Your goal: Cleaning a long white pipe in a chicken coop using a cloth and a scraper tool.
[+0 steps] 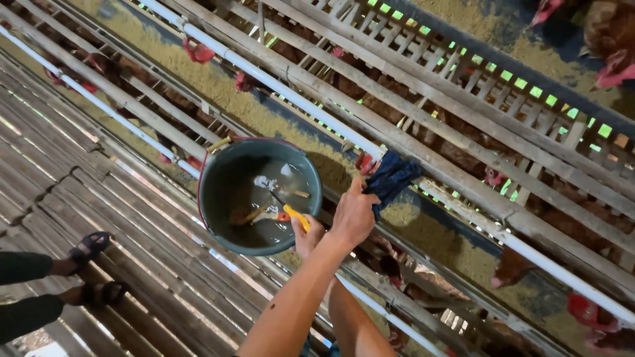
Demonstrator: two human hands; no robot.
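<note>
Left grip [354, 215] clenches a dark blue cloth [391, 178]; right grip [306, 236] apparently grasps the bucket [218, 198].

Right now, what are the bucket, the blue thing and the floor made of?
Bucket: probably plastic, smooth dull green, holding murky water. Blue thing: cloth, dark, crumpled and limp in the right hand. Floor: wooden or bamboo slats, grey and worn, gaps between them.

Hens [612, 33] in slatted cages [463, 125], sandalled feet [89, 246].

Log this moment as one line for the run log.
left hand: on bucket rim | right hand: holds blue cloth at white pipe | bucket: water, tools
</note>
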